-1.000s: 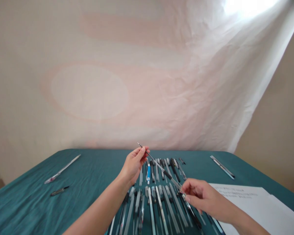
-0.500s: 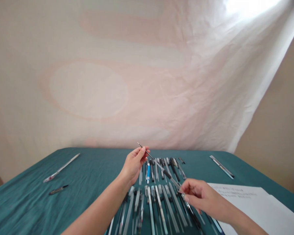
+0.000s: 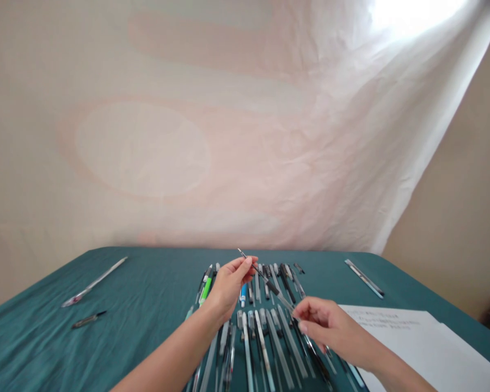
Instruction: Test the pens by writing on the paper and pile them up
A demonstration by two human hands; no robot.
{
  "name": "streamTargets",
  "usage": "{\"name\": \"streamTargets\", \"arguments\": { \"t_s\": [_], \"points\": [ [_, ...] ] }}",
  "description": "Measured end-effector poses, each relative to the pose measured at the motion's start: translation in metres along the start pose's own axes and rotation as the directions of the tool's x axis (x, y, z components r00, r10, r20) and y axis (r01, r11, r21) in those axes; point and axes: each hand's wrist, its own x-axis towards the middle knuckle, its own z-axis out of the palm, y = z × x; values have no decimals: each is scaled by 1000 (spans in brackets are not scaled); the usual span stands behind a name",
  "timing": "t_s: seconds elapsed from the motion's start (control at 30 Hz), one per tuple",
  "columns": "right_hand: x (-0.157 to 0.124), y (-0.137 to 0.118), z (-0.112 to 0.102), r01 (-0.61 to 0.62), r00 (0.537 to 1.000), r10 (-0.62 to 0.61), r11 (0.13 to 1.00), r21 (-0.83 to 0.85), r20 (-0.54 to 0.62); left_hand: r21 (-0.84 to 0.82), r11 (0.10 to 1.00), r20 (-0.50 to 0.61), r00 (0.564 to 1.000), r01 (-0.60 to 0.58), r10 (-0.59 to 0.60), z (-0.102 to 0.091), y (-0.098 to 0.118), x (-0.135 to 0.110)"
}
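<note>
My left hand (image 3: 236, 280) pinches a thin dark ink refill (image 3: 259, 271), its metal tip pointing up and to the left past my fingers. The refill's lower end runs into a clear pen barrel (image 3: 283, 300) with a dark grip section. My right hand (image 3: 320, 322) is closed on the other end of that barrel, fingertips together. Refill and barrel form one slanted line above the rows of pens. Below my hands lies a near row of pens (image 3: 264, 348), mostly clear or grey, partly hidden by my left forearm.
A far row of pens includes a green pen (image 3: 206, 288) and a blue one (image 3: 243, 294). At left lie a long clear pen (image 3: 96, 281) and a small dark piece (image 3: 89, 319). At right are two pens (image 3: 364, 279) and white paper with writing (image 3: 424, 354), on a green cloth.
My hands have drawn closer together, the left shifting right and slightly down, and less of the refill shows outside the barrel. The view has shifted slightly, uncovering the green pen.
</note>
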Motion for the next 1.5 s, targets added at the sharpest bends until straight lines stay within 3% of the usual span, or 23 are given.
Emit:
{"name": "streamTargets", "arguments": {
  "t_s": [0.27,0.4,0.5,0.6,0.67,0.77,0.87,1.03,1.2,1.37,1.47,1.5],
  "points": [
    [6,8,13,47,999,-45,995,85,-22,147,985,194,974,88,-116,24,-20,-26],
    [8,10,14,42,999,-40,996,84,-23,140,980,210,963,144,-171,26,-34,-30],
    [21,19,-6,41,998,-41,999,-16,-47,135,977,178,966,165,-187,24,-41,-29],
    [50,43,-43,40,973,-98,964,-262,-211,144,974,194,961,172,-198,23,-46,-28],
    [75,64,-68,-17,901,-204,865,-501,-383,149,972,204,957,179,-208,23,-49,-29],
    [106,93,-92,-68,838,-263,819,-569,-479,154,973,194,960,173,-201,23,-54,-30],
    [123,111,-99,-91,812,-290,795,-600,-507,169,972,195,962,160,-192,21,-60,-29],
    [127,124,-95,-110,806,-301,770,-629,-509,210,964,193,959,166,-208,17,-65,-27],
    [125,123,-94,-99,809,-300,777,-621,-505,224,960,195,958,166,-211,16,-67,-27],
    [115,97,-87,-52,817,-295,818,-573,-495,284,951,201,962,124,-185,20,-61,-31],
    [96,65,-70,10,861,-255,874,-486,-441,298,950,243,955,92,-169,23,-58,-34],
    [87,52,-63,59,896,-208,931,-359,-392,298,951,261,951,81,-163,24,-58,-35]
  ]
}}
